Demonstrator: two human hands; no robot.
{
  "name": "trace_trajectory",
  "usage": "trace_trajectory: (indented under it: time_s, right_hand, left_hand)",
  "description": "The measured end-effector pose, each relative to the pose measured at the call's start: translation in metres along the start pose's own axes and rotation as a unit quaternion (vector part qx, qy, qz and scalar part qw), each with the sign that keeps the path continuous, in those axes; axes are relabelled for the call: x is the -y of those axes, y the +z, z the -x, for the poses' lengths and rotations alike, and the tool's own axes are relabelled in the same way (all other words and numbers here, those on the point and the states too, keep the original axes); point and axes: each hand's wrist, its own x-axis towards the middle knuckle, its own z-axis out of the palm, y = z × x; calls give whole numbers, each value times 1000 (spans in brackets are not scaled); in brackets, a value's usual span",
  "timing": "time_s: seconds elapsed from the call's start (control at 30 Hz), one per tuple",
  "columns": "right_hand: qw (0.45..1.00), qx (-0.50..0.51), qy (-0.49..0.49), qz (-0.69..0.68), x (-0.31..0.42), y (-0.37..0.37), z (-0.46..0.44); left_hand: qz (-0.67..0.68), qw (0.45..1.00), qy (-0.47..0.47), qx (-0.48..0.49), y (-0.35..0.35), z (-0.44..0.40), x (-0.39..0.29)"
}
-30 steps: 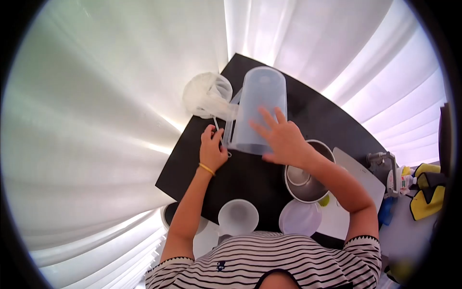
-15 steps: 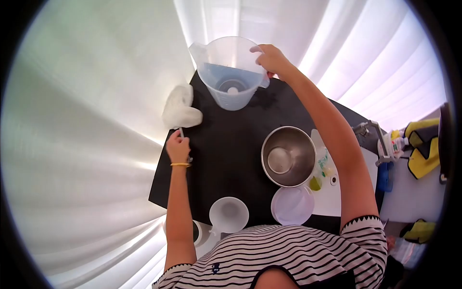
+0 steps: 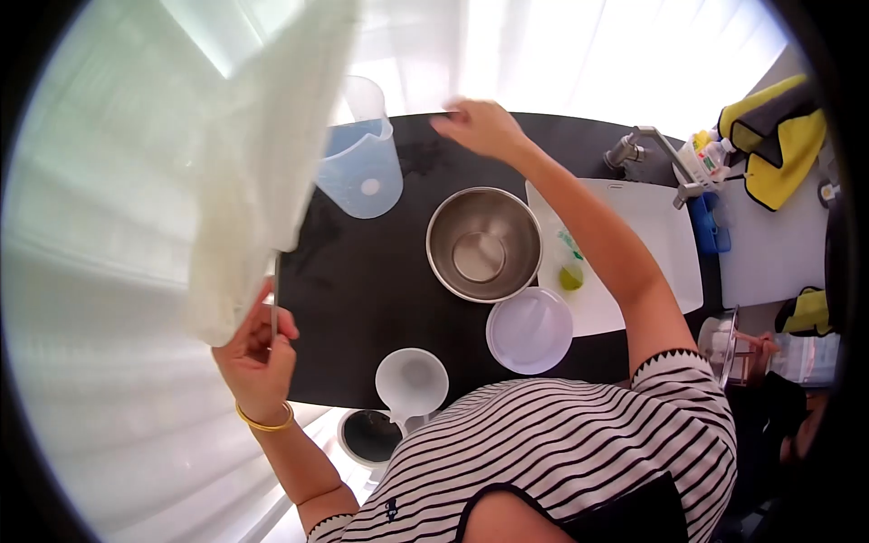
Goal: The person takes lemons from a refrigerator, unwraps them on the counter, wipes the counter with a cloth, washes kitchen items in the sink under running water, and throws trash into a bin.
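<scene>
My left hand [image 3: 258, 357] is closed around the thin handle of a white cloth strainer [image 3: 262, 172], raised close to the camera at the left. The cloth hides part of a large translucent measuring jug [image 3: 362, 181], which holds bluish-looking clear liquid and stands at the table's far left. To the right of this jug my right hand [image 3: 480, 127] hovers, fingers loosely bent and a little blurred, apart from it. A steel bowl [image 3: 484, 244] sits nearer to me on the black tabletop.
A lilac round lid [image 3: 529, 330] and a white plastic scoop [image 3: 412, 382] lie at the near edge. The white sink [image 3: 652, 235] with a faucet [image 3: 634, 149] is at right. Yellow-grey cloths [image 3: 787, 136] lie beyond, and another person's hand [image 3: 765, 348] shows by a bowl.
My right hand has let go of the jug's handle. My left hand has lifted the cloth strainer up and left, toward the camera. The view has shifted.
</scene>
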Motion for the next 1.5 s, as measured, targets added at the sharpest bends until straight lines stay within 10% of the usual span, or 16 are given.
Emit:
trace_trajectory:
  time_s: [0.1,0.2,0.33,0.43,0.6,0.8,0.97,1.07,1.23,1.5]
  right_hand:
    - [999,46,15,13,-84,7,98]
    - [911,184,296,-220,-95,17,163]
    - [894,48,312,-317,-78,37,176]
    - [986,-25,160,-44,-65,34,170]
    - [957,-277,-63,-62,-22,20,124]
    - [945,-197,-48,-256,-63,68,24]
    - [771,-177,25,-611,-93,58,46]
    - [930,-159,84,-320,-121,50,57]
    - [907,-144,200,-342,-140,64,74]
    - [919,-50,210,-328,-169,76,98]
  left_hand:
    - [44,996,-6,78,16,0,-12]
    - [123,972,-29,199,35,-14,-22]
    - [221,936,-89,258,76,-32,2]
    - [409,871,-131,238,99,-41,18]
    - [462,851,-129,213,96,-46,11]
    - [587,755,-174,233,107,-38,8]
    - [537,779,-199,255,112,-2,65]
    - [374,847,-260,273,119,21,112]
    - [390,823,-295,289,120,28,152]
    - [80,958,-137,240,134,35,141]
